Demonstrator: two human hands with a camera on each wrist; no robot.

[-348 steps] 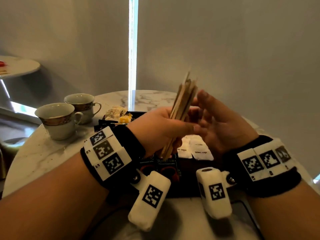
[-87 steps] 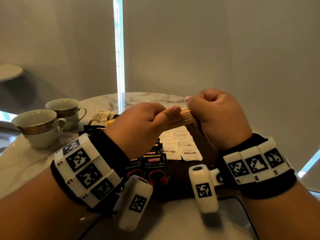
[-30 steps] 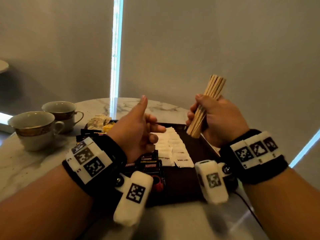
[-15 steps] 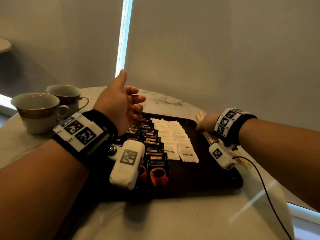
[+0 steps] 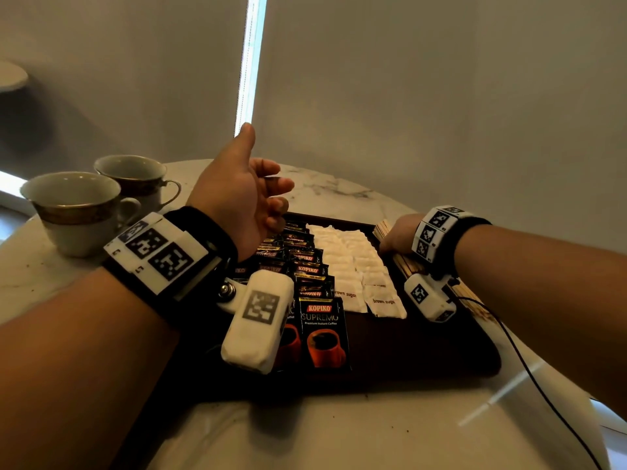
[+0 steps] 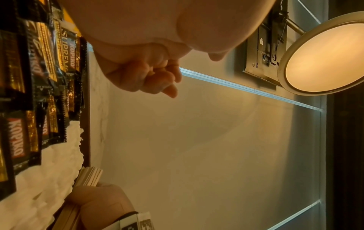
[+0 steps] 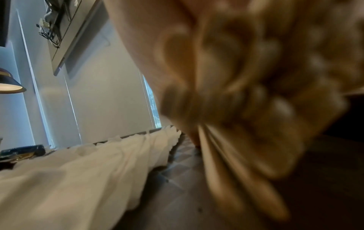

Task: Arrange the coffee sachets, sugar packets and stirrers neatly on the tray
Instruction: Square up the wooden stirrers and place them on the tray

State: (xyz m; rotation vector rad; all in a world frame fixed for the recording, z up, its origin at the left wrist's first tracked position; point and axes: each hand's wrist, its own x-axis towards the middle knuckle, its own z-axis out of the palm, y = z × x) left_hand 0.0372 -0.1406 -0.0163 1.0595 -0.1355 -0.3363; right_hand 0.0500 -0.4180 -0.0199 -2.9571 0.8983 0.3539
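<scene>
A dark tray [image 5: 407,351] lies on the table. Black Kopiko coffee sachets [image 5: 322,330] overlap in rows on its left half, and white brown-sugar packets [image 5: 353,262] run in rows down the middle. My right hand [image 5: 397,234] grips a bundle of wooden stirrers [image 5: 409,264] lying low along the tray's right side. The right wrist view is blurred but shows fingers curled round the stirrers [image 7: 226,168] beside the sugar packets [image 7: 98,163]. My left hand [image 5: 251,195] hovers above the sachets with its thumb up and fingers loosely curled [image 6: 153,77], holding nothing.
Two gold-banded teacups [image 5: 78,212] stand at the back left of the round marble table [image 5: 339,429]. A black cable [image 5: 529,368] trails from my right wrist across the tray's right corner. A grey wall stands close behind the table.
My left hand let go of the stirrers and stays raised over the sachets. My right hand brought the bundle down from the air to the tray's right side, where it now lies.
</scene>
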